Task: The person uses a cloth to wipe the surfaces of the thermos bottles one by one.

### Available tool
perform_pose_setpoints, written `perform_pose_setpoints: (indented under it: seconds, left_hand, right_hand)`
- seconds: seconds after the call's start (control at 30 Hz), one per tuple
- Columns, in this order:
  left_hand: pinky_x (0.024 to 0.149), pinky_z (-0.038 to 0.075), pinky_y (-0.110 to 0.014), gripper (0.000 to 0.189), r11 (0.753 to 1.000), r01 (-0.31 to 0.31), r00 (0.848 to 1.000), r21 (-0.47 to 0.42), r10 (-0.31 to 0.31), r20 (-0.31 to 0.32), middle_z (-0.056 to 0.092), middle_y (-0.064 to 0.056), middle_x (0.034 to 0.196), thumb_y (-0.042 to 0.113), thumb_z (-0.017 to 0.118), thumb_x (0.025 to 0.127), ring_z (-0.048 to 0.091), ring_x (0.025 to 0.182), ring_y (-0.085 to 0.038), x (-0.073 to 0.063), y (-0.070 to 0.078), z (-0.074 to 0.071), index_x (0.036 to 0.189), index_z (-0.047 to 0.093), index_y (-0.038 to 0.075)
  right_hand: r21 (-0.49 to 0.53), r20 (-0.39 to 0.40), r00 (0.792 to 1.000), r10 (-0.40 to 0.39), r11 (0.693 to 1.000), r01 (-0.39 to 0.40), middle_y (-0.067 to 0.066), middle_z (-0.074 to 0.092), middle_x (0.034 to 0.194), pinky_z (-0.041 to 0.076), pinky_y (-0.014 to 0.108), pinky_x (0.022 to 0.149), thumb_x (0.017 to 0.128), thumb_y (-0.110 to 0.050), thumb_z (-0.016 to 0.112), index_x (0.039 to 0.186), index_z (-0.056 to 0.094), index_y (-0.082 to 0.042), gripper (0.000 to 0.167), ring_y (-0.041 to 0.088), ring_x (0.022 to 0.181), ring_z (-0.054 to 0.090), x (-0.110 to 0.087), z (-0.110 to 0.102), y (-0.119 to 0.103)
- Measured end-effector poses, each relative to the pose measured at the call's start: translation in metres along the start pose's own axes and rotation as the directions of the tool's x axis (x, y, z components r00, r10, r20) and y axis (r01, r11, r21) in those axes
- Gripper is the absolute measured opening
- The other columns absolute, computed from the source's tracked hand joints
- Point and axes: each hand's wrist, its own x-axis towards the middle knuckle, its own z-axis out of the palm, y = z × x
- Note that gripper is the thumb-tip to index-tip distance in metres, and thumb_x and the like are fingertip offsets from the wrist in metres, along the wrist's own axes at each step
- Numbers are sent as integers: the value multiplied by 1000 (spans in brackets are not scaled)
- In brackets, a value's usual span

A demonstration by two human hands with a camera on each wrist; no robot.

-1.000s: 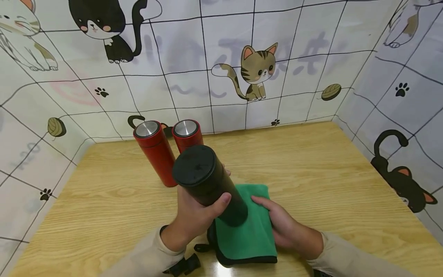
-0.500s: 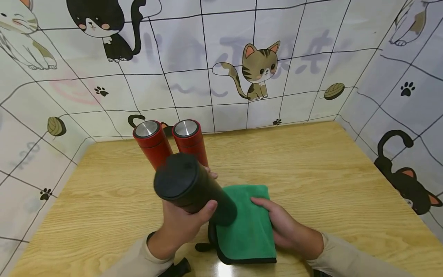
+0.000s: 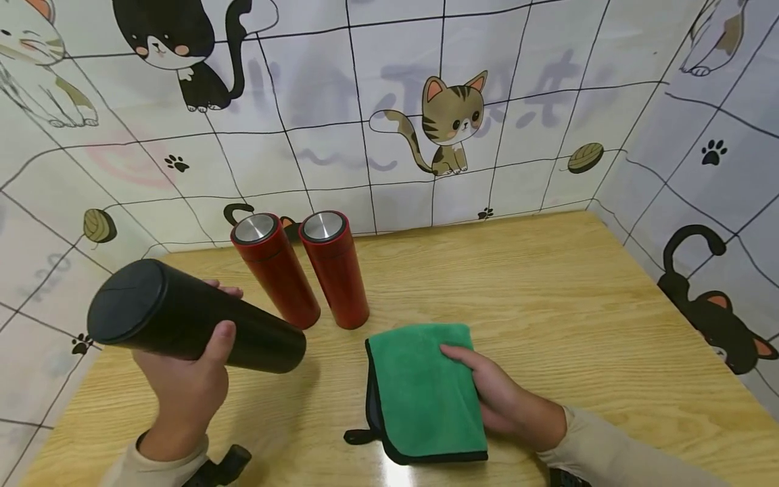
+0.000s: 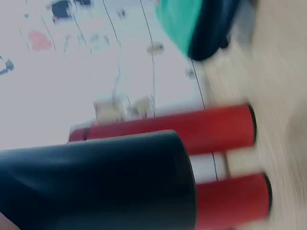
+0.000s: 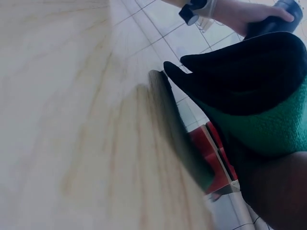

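Observation:
My left hand [image 3: 185, 382] grips a black thermos bottle [image 3: 209, 318] around its middle, thumb along the near side. The bottle is held tilted over the left of the table, its broad dark end up and to the left; it also fills the lower left of the left wrist view [image 4: 96, 182]. My right hand [image 3: 508, 399] holds a folded green cloth [image 3: 420, 392] with black edging by its right side, thumb on top and the other fingers hidden. In the right wrist view the folds of the cloth [image 5: 283, 120] hang close over the tabletop.
Two red thermos bottles with silver lids, a left one [image 3: 276, 277] and a right one [image 3: 337, 277], stand upright on the wooden table [image 3: 548, 291] behind the hands. A cat-patterned sheet [image 3: 328, 81] covers the walls at the back and both sides.
My left hand has carried the black thermos bottle left, off the cloth, and tipped it further over. Both red bottles now show fully. The right hand and cloth have hardly moved.

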Motion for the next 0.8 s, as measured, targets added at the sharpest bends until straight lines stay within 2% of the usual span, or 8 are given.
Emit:
perform_pose_setpoints:
  seconds: [0.17, 0.3, 0.4, 0.47, 0.57, 0.63, 0.8]
  left_hand:
    - [89, 57, -29, 68, 992, 51, 993, 117, -37, -113, 60, -19, 112, -17, 69, 71, 66, 94, -27, 14, -18, -33, 134, 43, -8]
    - [90, 51, -24, 74, 953, 135, 979, 272, -86, -183, 57, -12, 121, -11, 71, 74, 58, 105, -23, 18, -40, -59, 140, 40, 0]
    - [90, 47, -24, 75, 920, 196, 968, 340, -126, -217, 56, -9, 123, -6, 75, 75, 55, 111, -22, 22, -56, -73, 142, 41, 6]
    - [91, 47, -25, 76, 901, 233, 961, 365, -155, -231, 55, -8, 125, -4, 76, 76, 54, 114, -22, 25, -64, -79, 142, 42, 9]
    - [92, 46, -26, 75, 861, 287, 950, 421, -199, -239, 54, -6, 128, 0, 77, 77, 53, 117, -22, 31, -71, -85, 142, 42, 14]
    - [94, 45, -27, 75, 840, 301, 949, 452, -218, -226, 53, -4, 130, 2, 77, 79, 51, 120, -22, 35, -75, -88, 143, 41, 16]
    - [96, 43, -28, 75, 767, 345, 939, 541, -274, -210, 51, 2, 132, 8, 77, 81, 49, 122, -18, 42, -82, -89, 144, 39, 22]
  right_hand:
    - [3, 0, 1000, 7, 1000, -7, -2, 61, 123, 54, 34, 98, 107, -45, 35, 143, 25, -11, 50, 13, 113, 64, 2, -4, 2]
    - [3, 0, 1000, 12, 1000, -12, -2, 59, 124, 53, 34, 98, 107, -45, 35, 144, 22, -11, 52, 13, 113, 63, 3, -5, 4]
    - [2, -5, 1000, 18, 1000, -18, -2, 59, 124, 53, 34, 98, 107, -45, 35, 145, 20, -11, 53, 13, 113, 63, 3, -6, 4]
    - [3, -5, 1000, 21, 1000, -21, -1, 58, 124, 53, 35, 98, 107, -45, 35, 145, 19, -10, 54, 14, 113, 63, 3, -6, 4]
    - [4, -1, 1000, 26, 1000, -26, -1, 59, 124, 53, 35, 98, 107, -46, 35, 147, 17, -10, 57, 14, 113, 63, 3, -6, 4]
    - [3, 0, 1000, 24, 1000, -24, -1, 59, 125, 53, 34, 99, 107, -46, 35, 149, 16, -9, 59, 13, 114, 63, 4, -6, 5]
    - [-3, 0, 1000, 18, 1000, -18, -1, 59, 125, 53, 34, 99, 106, -46, 36, 148, 18, -9, 59, 13, 114, 63, 6, -6, 5]
